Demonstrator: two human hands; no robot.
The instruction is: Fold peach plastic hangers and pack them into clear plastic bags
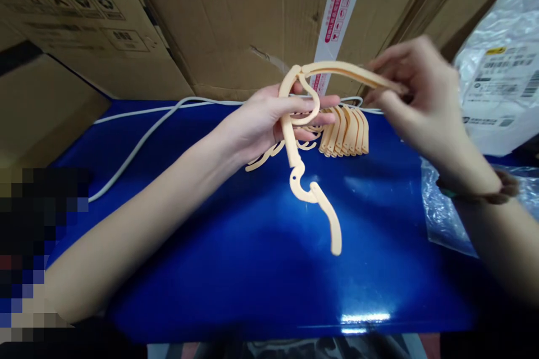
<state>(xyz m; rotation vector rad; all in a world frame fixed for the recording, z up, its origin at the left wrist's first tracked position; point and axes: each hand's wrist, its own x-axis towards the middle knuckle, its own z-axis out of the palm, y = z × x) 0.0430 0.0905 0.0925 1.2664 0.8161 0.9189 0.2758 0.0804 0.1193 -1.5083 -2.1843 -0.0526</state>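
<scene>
A beige plastic folding hanger (287, 137) is held up over the blue table. My left hand (269, 118) grips it near the middle, the thumb pressed across the curved loop and the other fingers behind it. Its jointed lower piece hangs free below that hand, ending in a curved arm. At the right, my right hand (416, 90) pinches the far end of the hanger's long upper arm. Behind my left hand lie several loose curved beige pieces (263, 161), partly hidden. A row of matching beige hanger parts (345, 132) is stacked just to their right.
Cardboard boxes (236, 17) stand along the back of the blue table (261, 269). A white cable (138, 148) runs across the rear left. Clear plastic packaging with a label (501, 78) stands at right, and more clear plastic (446, 213) lies beneath my right forearm.
</scene>
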